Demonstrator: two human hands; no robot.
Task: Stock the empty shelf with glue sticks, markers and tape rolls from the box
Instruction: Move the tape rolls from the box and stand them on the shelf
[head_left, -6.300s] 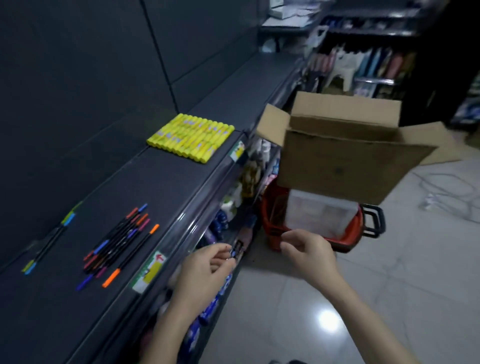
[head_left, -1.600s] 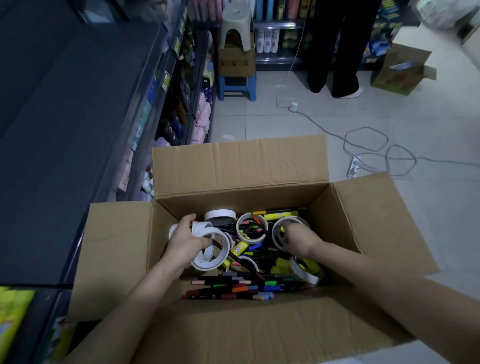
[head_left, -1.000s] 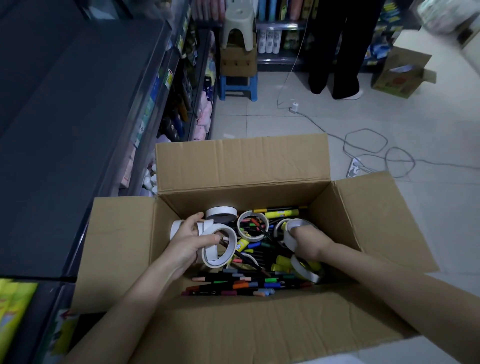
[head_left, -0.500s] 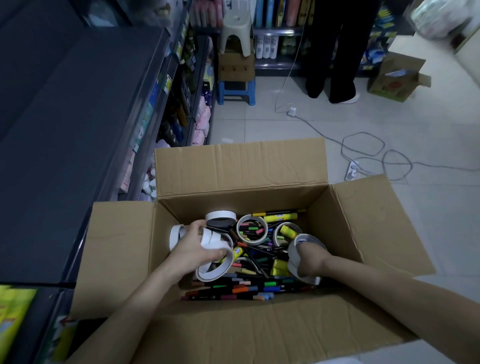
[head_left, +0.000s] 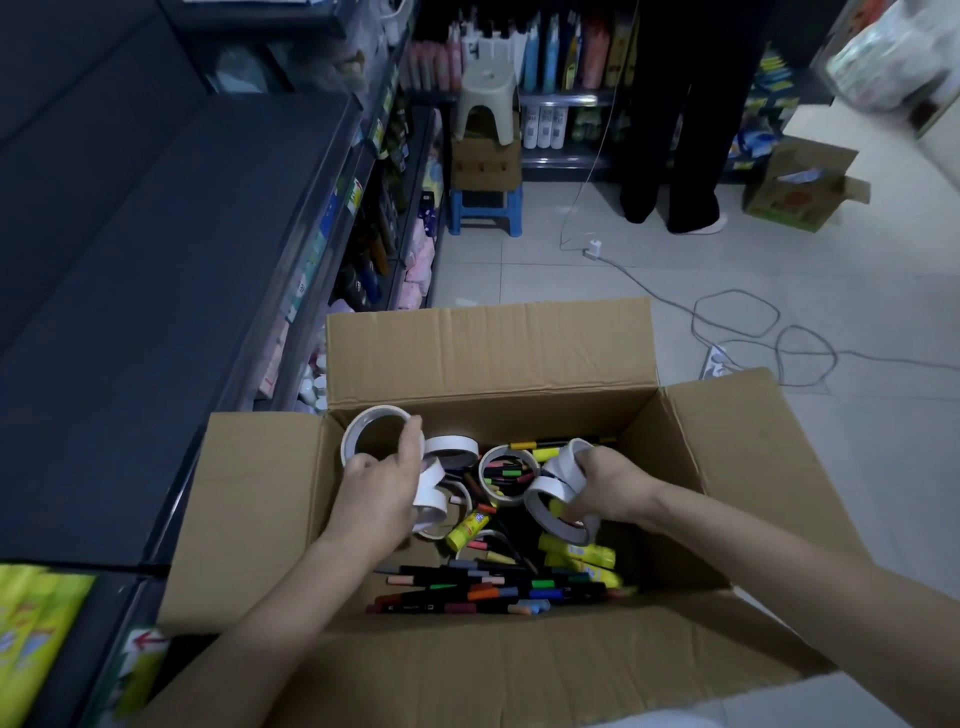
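Dark shelf (head_left: 156, 260) is standing bare beside the open box (head_left: 493, 353), where the left hand (head_left: 379, 493) is curling round several tape rolls (head_left: 374, 421) and the right hand (head_left: 610, 483) is gripping more, likely gathering handfuls to save trips. Markers (head_left: 483, 592) and glue sticks (head_left: 576, 556) are lying along the box's near edge.

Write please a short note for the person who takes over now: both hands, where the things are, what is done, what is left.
Left hand: fingers grip a bunch of tape rolls in the box.
Right hand: fingers grip a second bunch, also in the box.
In the box: markers, glue sticks, loose rolls.
Done: yellow packs lie on the shelf, too blurred to name; no tape shows there.
Left: set both bunches on the shelf, then the rest.
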